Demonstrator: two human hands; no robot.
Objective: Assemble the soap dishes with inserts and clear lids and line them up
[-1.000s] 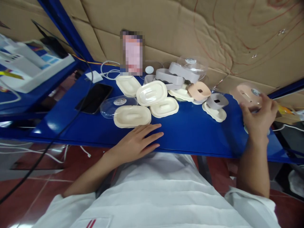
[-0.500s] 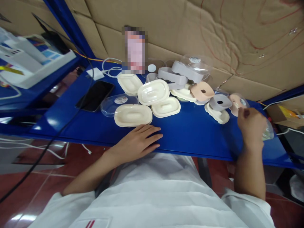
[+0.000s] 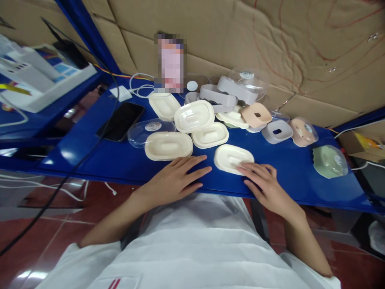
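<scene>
My left hand (image 3: 176,180) lies flat on the blue table (image 3: 270,164), fingers spread, just in front of a cream oval tray (image 3: 168,145). My right hand (image 3: 264,184) rests at the table's front edge with its fingertips touching a cream oval tray (image 3: 230,157) that lies in front of me. Behind it lies a heap of cream trays (image 3: 194,116), grey oval boxes (image 3: 221,94), a peach box (image 3: 257,114) and clear lids (image 3: 148,130). To the right stand a grey box (image 3: 276,131), a lidded peach box (image 3: 302,131) and a lidded green box (image 3: 329,161).
A black phone (image 3: 120,121) lies at the table's left, with a white charger and cable (image 3: 132,90) behind it. A black cable (image 3: 90,148) hangs over the front edge. Cardboard (image 3: 270,48) lines the wall. A white box (image 3: 45,84) sits on the left shelf.
My right hand left the lidded boxes at the far right and came to the middle, bringing a cream tray from under the grey box to the front. My left hand stayed.
</scene>
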